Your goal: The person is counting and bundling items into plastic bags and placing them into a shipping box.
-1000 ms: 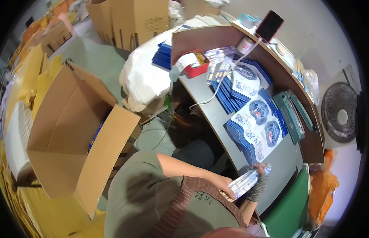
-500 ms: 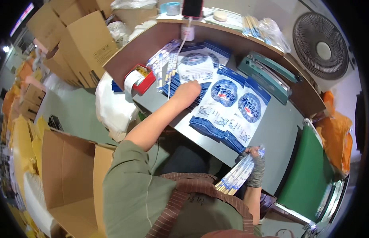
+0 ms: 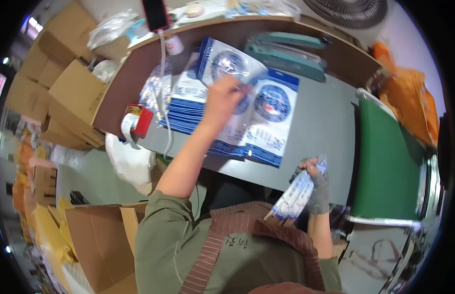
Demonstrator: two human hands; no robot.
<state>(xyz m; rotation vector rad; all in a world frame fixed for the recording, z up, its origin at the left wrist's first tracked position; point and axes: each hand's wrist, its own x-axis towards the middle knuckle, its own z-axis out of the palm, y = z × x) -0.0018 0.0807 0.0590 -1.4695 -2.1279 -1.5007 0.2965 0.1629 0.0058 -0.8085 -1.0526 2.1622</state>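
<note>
My left hand (image 3: 223, 100) is closed on a blue-and-white printed pouch (image 3: 230, 61), raised and tilted over the pouches below. Under and beside it, flat pouches (image 3: 271, 105) with round blue prints lie in stacks on the grey table. Another stack of blue-edged pouches (image 3: 181, 110) rests to the left of that hand. My right hand (image 3: 315, 183), in a grey fingerless glove, grips a bundle of chopsticks (image 3: 293, 198) in blue-and-white wrappers near the table's front edge. The chopsticks' bare ends point down toward my apron.
A teal long-arm stapler (image 3: 288, 54) stands at the back. Left on the table are a red tape dispenser (image 3: 141, 121), more wrapped chopsticks (image 3: 155, 88) and a white cable (image 3: 164, 93). A green board (image 3: 389, 157) flanks the right, an open carton (image 3: 97, 240) the lower left.
My left hand has moved from the left stack onto the pouches and lifted one up. My right hand still holds the chopsticks. The whole view has shifted.
</note>
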